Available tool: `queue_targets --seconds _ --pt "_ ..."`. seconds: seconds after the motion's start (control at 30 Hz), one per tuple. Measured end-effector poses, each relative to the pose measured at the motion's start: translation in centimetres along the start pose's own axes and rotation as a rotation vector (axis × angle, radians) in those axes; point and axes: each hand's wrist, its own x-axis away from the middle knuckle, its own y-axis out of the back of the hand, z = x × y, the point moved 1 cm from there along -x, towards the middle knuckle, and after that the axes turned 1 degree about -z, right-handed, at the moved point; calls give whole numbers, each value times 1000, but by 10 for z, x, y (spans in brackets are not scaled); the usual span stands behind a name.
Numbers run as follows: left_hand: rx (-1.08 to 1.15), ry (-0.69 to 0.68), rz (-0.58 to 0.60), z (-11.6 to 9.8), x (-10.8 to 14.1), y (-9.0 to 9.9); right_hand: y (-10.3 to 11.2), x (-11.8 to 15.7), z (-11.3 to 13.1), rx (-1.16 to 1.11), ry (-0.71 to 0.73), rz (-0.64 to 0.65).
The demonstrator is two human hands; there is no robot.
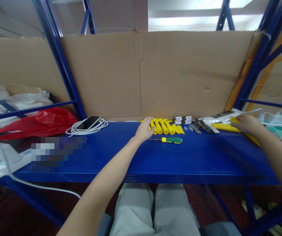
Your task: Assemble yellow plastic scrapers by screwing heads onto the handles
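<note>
My left hand rests at the left end of a row of yellow tapered parts on the blue shelf; its fingertips are mostly hidden behind the hand. In front of the row lies a screwdriver with a green and yellow handle, its shaft pointing left. At the right, my right hand is closed around a yellow piece beside other long yellow pieces. Between the hands are a stack of black-and-white packs, small metal bits and dark flat strips.
A phone lies on a coiled white cable at the back left. Farther left are a red bag and a white power strip. Cardboard stands behind the shelf, between blue posts.
</note>
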Motion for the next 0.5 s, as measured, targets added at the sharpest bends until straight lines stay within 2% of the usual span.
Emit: queue_targets --seconds 0.03,0.1,0.2,0.37,0.43,0.5 --pt "19 -2 -2 -1 0 0 8 3 15 -55 7 38" --pt "69 -6 12 -6 0 0 25 11 51 -185 92 31" --pt "195 17 31 -15 0 0 37 27 109 -421 213 41" --pt "594 135 -57 -21 -3 -2 25 54 193 -693 455 159" --pt "764 192 -106 -19 -5 -4 15 63 216 -763 508 198" --pt "841 265 -164 -14 -7 -4 6 69 230 -810 527 210"
